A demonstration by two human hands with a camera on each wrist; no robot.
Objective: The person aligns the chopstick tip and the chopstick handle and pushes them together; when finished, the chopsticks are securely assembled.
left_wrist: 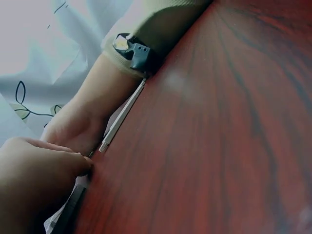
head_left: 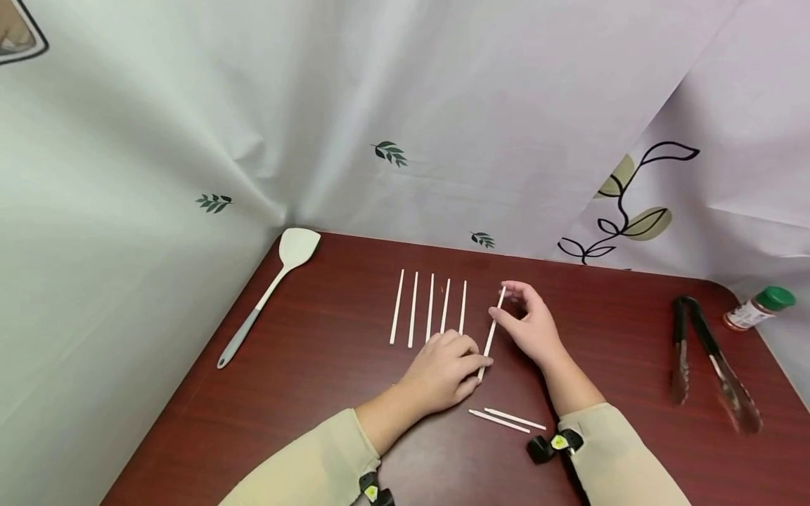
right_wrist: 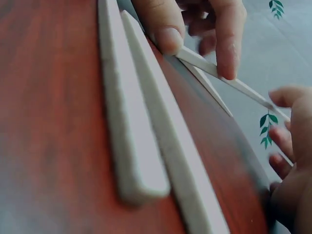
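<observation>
Both hands are on one white chopstick [head_left: 490,339], which slants away from me. My left hand [head_left: 446,369] pinches its near end between thumb and fingers. Toward the far end, my right hand [head_left: 528,323] holds it with the thumb on one side and a finger by the tip. In the right wrist view the same chopstick [right_wrist: 246,91] runs between the two hands, over another thin white stick. Left of it, several chopsticks [head_left: 413,309] lie side by side in a row, the left hand covering the lower ends of some. Two more chopsticks [head_left: 500,420] lie nearer me, between the forearms.
A white spatula [head_left: 297,247] with a grey handle lies at the table's left edge. Metal tongs [head_left: 715,358] with black handles lie at the right, and a green-capped spice jar [head_left: 756,309] stands past them. White patterned cloth [head_left: 443,126] hangs behind the table.
</observation>
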